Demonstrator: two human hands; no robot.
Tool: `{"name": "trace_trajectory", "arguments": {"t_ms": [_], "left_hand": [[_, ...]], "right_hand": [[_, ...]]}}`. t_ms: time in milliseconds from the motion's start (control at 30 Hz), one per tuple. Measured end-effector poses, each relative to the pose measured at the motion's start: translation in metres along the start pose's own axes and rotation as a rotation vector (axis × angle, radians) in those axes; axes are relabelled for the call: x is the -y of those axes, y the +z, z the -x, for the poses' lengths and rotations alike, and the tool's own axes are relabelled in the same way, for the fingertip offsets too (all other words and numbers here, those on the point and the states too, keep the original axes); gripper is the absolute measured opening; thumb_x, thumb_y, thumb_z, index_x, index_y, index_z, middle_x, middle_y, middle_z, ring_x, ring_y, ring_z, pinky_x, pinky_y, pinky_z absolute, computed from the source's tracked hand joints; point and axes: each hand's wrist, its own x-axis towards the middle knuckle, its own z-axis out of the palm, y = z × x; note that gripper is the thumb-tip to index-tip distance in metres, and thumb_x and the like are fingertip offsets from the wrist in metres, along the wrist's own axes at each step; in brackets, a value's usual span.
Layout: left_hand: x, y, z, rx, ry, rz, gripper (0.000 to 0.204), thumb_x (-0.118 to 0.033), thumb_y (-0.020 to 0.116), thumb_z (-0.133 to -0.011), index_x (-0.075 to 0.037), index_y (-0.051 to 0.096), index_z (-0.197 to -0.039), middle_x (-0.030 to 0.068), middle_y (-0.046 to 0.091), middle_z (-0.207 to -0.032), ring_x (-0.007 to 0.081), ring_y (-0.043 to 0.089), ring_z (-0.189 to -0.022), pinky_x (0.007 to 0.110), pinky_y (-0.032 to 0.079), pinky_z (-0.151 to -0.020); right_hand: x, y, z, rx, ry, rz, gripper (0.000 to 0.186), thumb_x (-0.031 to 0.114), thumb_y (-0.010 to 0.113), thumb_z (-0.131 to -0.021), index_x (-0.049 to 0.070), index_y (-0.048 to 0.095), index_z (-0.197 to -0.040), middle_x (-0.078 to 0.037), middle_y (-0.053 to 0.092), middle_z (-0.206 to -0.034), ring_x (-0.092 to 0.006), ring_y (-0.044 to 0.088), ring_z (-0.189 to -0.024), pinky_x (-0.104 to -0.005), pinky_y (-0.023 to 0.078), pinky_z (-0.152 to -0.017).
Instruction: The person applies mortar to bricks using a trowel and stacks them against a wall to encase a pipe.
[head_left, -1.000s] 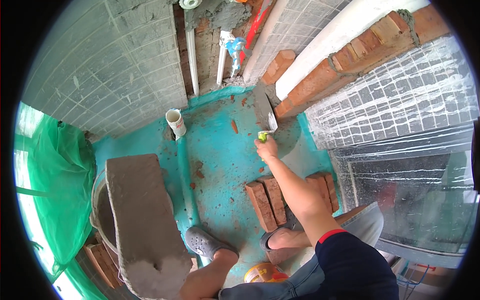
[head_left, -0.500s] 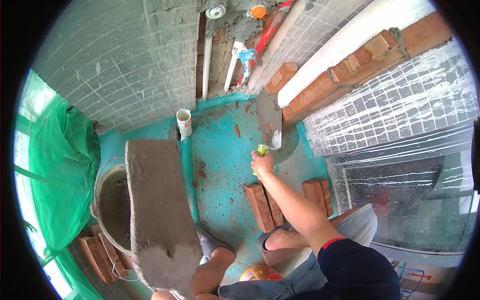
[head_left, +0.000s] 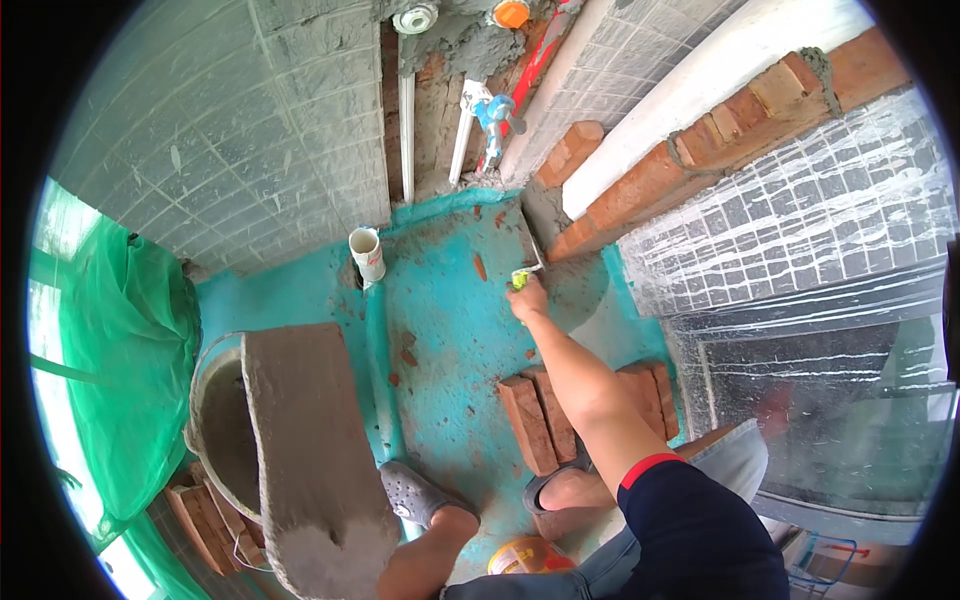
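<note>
My right hand (head_left: 528, 301) is closed round the yellow-green handle of a trowel (head_left: 520, 278), arm stretched forward. The trowel's metal neck bends toward the floor at the foot of the low brick wall (head_left: 630, 200); its blade is hard to make out there. Grey mortar (head_left: 544, 212) lies between that wall and the turquoise floor. Toward the left, a long mortar-coated board (head_left: 315, 440) overlaps the rim of a bucket (head_left: 205, 400) with grey mix inside. My left hand is out of sight, and what supports the board's near end cannot be seen.
A white pipe stub (head_left: 367, 256) rises from the floor. Loose bricks (head_left: 528, 425) lie by my right foot, with more bricks (head_left: 205, 525) beside the bucket. Green netting (head_left: 130, 370) hangs at the left. A tap (head_left: 493, 112) sticks out at the back wall.
My right hand has moved slightly forward with the trowel, whose pale blade no longer shows clearly. The board has shifted nearer to me, and my left foot shows more fully.
</note>
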Motion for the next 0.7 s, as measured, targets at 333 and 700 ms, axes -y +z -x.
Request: {"name": "trace_trajectory", "arguments": {"t_ms": [333, 700], "left_hand": [[0.002, 0.004, -0.014, -0.025, -0.038, 0.017, 0.022, -0.012, 0.055, -0.096, -0.004, 0.044, -0.078, 0.0087, 0.047, -0.070, 0.0084, 0.040, -0.040, 0.024, 0.027, -0.038], [0.006, 0.003, -0.002, 0.048, 0.007, 0.056, 0.020, -0.012, 0.056, -0.095, -0.005, 0.044, -0.080, 0.0093, 0.049, -0.072, 0.0097, 0.046, -0.041, 0.024, 0.031, -0.041]], "right_hand": [[-0.009, 0.001, -0.014, -0.076, 0.033, -0.368, 0.045, 0.025, 0.070, -0.076, 0.000, 0.055, -0.111, -0.021, 0.065, -0.093, -0.0362, 0.064, -0.086, -0.0432, 0.050, -0.075], [0.042, -0.026, 0.051, 0.080, 0.178, -1.058, 0.018, 0.007, 0.067, -0.082, 0.005, 0.049, -0.087, -0.002, 0.051, -0.062, -0.0115, 0.047, -0.043, -0.0275, 0.035, -0.037]]}}
